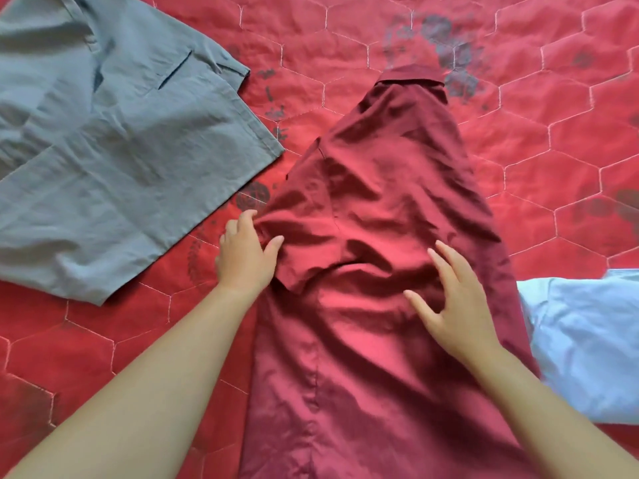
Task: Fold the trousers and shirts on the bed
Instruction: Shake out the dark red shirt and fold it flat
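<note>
A dark red shirt (380,188) lies lengthwise down the middle of the bed, collar at the far end, its sides folded in and the cloth wrinkled. My left hand (247,252) grips the folded sleeve at the shirt's left edge, fingers curled into the cloth. My right hand (456,305) rests flat on the shirt's middle right with the fingers spread. Grey trousers (114,160) lie spread at the upper left, apart from the shirt. A light blue shirt (587,344) lies bunched at the right edge, touching the red shirt's side.
The bed is covered by a red quilt (553,126) with hexagon stitching and dark flower prints. Bare quilt shows beyond the collar and at the lower left.
</note>
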Demonstrator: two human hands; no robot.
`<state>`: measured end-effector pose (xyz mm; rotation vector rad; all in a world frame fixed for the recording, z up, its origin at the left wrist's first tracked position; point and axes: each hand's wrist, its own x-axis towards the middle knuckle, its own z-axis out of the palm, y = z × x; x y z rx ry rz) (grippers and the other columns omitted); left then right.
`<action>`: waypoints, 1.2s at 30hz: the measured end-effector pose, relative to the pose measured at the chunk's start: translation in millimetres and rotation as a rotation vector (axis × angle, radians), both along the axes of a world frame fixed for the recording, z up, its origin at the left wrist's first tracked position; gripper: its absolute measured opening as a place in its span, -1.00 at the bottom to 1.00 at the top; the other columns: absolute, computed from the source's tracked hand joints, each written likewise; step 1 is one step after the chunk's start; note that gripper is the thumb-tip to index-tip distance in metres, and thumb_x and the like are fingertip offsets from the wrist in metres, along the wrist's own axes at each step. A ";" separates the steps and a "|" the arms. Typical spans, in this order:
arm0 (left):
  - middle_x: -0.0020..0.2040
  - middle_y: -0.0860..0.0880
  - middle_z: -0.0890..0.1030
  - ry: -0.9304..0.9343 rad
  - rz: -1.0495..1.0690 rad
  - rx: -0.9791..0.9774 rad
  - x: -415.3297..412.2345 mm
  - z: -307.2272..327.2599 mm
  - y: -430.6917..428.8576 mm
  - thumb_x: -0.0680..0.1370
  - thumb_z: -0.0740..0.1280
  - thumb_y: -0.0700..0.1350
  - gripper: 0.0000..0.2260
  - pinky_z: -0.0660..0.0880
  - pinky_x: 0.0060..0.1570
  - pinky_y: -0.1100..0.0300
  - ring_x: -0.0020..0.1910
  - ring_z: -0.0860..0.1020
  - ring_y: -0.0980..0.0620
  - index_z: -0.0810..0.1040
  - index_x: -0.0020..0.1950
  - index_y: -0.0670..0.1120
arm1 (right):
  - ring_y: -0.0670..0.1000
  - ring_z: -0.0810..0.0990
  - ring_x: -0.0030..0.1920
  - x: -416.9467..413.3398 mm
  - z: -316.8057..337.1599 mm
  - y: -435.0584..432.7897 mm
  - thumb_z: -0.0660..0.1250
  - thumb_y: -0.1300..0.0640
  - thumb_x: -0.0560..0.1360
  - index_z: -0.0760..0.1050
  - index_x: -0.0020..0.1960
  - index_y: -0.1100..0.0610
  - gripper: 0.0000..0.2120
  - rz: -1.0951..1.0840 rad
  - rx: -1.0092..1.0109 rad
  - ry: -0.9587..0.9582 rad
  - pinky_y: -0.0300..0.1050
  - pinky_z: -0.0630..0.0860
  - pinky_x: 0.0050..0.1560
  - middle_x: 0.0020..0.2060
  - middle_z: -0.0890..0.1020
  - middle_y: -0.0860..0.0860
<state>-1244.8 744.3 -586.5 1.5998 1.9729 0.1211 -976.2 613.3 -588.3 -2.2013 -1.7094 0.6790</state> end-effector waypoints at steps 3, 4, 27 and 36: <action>0.40 -0.13 0.25 0.124 -0.129 0.076 11.8 9.2 -25.3 0.48 0.34 0.09 -0.40 0.28 0.25 -0.14 0.37 0.24 -0.16 0.24 0.44 -0.05 | 0.13 0.39 0.32 11.7 11.4 -33.5 0.50 0.13 0.35 0.45 0.26 0.18 -0.48 -0.018 0.036 -0.034 0.20 0.39 0.24 0.31 0.44 0.09; 0.42 -0.12 0.23 0.117 -0.160 0.129 17.3 12.6 -38.3 0.47 0.35 0.06 -0.41 0.26 0.27 -0.14 0.38 0.22 -0.15 0.25 0.44 -0.04 | 0.15 0.41 0.30 13.5 14.8 -45.8 0.50 0.15 0.34 0.48 0.23 0.18 -0.51 -0.044 0.031 -0.043 0.22 0.41 0.21 0.29 0.46 0.10; 0.12 -0.15 0.51 0.198 0.221 -0.185 12.1 4.9 -300.3 0.47 0.38 0.05 -0.63 0.39 0.06 -0.12 0.18 0.43 -0.22 0.43 0.18 -0.08 | 0.21 0.47 0.15 14.7 -6.9 -223.6 0.51 0.16 0.31 0.57 -0.05 0.12 -0.76 -0.020 -0.096 -0.059 0.09 0.44 0.00 0.11 0.50 0.13; 0.01 -0.06 0.48 0.002 0.211 -0.033 12.7 17.3 -328.0 0.49 0.34 0.04 -0.81 0.41 0.00 -0.02 0.06 0.45 -0.13 0.43 -0.05 -0.04 | 0.09 0.41 0.24 -31.4 -1.0 -254.1 0.51 0.02 0.31 0.53 0.08 0.09 -0.62 0.166 -0.067 0.020 0.04 0.39 0.11 0.19 0.47 0.07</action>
